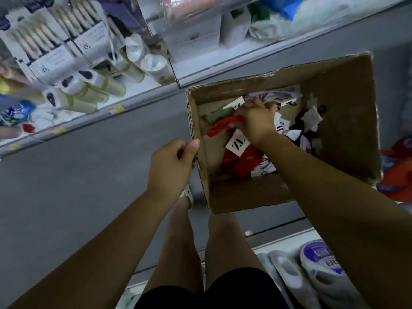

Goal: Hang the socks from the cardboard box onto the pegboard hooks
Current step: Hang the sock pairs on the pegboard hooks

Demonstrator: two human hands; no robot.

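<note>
left hand (171, 166) — pinch on box (345, 130) rim

Jumbled tagged socks (239, 162) in open cardboard box (345, 130)

Dim grey floor (66, 179) btw stocked white shelf (138, 101) up top & 2nd shelf (285, 241) bottom-right.

quick tally: cardboard box (347, 130) x1. hands x2: left hand (170, 167), right hand (254, 123). red sock bundles x2: upper red bundle (219, 129), lower red bundle (239, 162). green sock (217, 115) x1. white card tags (236, 145) x4 readable. lilac socks (272, 95), shelf bottles (89, 94): too jumbled/blurry, no count.
</note>
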